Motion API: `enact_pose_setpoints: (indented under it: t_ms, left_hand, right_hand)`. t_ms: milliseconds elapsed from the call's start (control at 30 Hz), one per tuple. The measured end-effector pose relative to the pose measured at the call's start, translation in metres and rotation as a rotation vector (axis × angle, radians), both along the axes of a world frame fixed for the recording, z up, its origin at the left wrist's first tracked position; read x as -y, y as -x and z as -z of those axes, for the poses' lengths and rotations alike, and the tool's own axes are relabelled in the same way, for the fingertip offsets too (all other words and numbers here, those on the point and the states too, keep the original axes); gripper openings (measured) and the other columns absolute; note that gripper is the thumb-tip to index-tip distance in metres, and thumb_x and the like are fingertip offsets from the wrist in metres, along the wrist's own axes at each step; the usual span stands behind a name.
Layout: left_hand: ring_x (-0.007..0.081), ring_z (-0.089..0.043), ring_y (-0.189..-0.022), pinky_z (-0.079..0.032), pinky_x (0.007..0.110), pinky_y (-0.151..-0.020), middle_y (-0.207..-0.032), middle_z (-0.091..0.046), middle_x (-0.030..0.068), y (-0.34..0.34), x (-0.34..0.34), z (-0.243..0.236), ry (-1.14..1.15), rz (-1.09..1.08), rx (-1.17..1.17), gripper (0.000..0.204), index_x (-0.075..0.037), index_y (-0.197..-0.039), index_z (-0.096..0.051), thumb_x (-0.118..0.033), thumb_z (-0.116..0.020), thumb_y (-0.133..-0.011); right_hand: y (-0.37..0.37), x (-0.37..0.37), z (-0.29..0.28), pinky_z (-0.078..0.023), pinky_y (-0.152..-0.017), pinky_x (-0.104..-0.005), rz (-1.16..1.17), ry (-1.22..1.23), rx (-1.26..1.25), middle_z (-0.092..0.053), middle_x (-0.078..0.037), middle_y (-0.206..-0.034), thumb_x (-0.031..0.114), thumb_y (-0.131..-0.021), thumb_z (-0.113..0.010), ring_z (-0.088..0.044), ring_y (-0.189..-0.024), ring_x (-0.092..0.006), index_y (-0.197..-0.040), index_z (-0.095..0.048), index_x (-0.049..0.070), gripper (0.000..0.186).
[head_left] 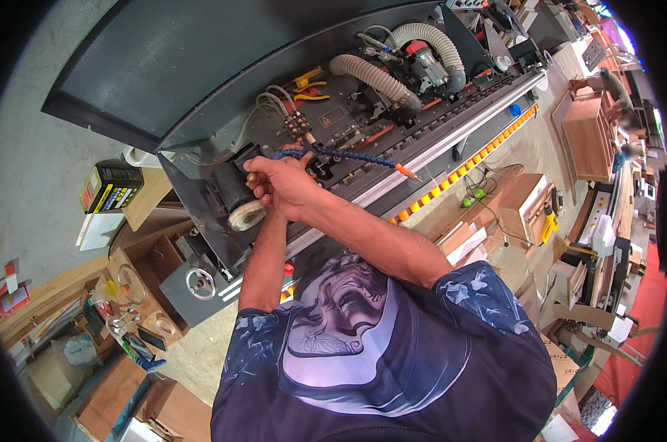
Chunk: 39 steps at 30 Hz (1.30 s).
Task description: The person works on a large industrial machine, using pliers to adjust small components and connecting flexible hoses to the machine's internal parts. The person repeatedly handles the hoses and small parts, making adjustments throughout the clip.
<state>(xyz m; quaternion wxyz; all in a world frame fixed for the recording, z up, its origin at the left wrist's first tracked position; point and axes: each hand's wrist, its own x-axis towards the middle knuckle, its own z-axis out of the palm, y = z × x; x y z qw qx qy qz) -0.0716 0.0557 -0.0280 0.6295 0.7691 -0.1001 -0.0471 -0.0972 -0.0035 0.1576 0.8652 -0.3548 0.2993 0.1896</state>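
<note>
My arms cross over the left end of an opened dark machine [333,121]. My right hand [285,183] is closed, its fingers curled beside a black cylindrical motor [226,190]; what they hold, if anything, is too small to make out. Behind it, my left hand [304,160] is mostly hidden, with some fingers showing near a block of air-line fittings [298,124]. A pale buffing wheel [246,216] sits just below my hands, next to my left wrist. A blue and black segmented hose [355,157] with an orange nozzle [405,172] runs to the right from my hands.
Yellow-handled pliers [307,82] lie inside the machine, near a ribbed grey hose [370,74]. A raised dark cover [164,62] stands behind. An orange-padded rail [466,168] runs along the front. A handwheel [200,283] and wooden boxes [112,398] are at lower left.
</note>
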Motion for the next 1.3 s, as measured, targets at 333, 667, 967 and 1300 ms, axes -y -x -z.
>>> enact_pose_setpoints:
  t_ms: [333,667,967,1300]
  left_hand:
    - [0.0118,-0.064,-0.089,-0.056,0.029,-0.082,-0.109,-0.073,0.0074,0.001,0.008,0.010,0.127,-0.020,0.008,0.027,-0.001,-0.109,-0.068,-0.003,-0.087,-0.090]
    - [0.0330,-0.078,-0.085,-0.060,0.041,-0.071,-0.097,-0.077,0.0140,-0.005,0.004,0.025,-0.080,-0.046,0.275,0.033,-0.009,-0.109,-0.067,-0.017,-0.091,-0.088]
    - [0.0363,-0.078,-0.086,-0.060,0.045,-0.073,-0.094,-0.077,0.0162,-0.001,0.007,-0.011,-0.204,0.000,0.213,0.030,-0.009,-0.110,-0.069,-0.021,-0.089,-0.092]
    - [0.0335,-0.078,-0.085,-0.059,0.042,-0.074,-0.099,-0.078,0.0131,-0.005,0.001,-0.016,-0.133,0.047,0.200,0.026,-0.010,-0.112,-0.077,-0.018,-0.089,-0.090]
  right_hand:
    - [0.040,0.024,-0.005,-0.036,-0.048,-0.0269,-0.125,0.087,0.033,-0.060,0.003,-0.078,0.020,-0.095,-0.078,-0.055,-0.057,-0.0092,-0.104,-0.063,0.011,0.020]
    - [0.062,0.081,0.006,-0.034,-0.057,-0.0244,-0.526,0.153,0.252,-0.058,0.007,-0.085,0.011,-0.096,-0.073,-0.049,-0.067,-0.0034,-0.134,-0.056,0.011,0.042]
    - [0.066,0.132,0.039,-0.049,-0.072,-0.0349,-0.888,0.847,0.547,-0.060,-0.003,-0.084,0.016,-0.091,-0.076,-0.060,-0.076,-0.0169,-0.159,-0.049,0.004,0.074]
    - [0.044,0.144,0.043,-0.054,-0.079,-0.0415,-0.928,1.216,0.841,-0.070,-0.018,-0.093,0.004,-0.090,-0.074,-0.068,-0.083,-0.0303,-0.140,-0.065,0.006,0.051]
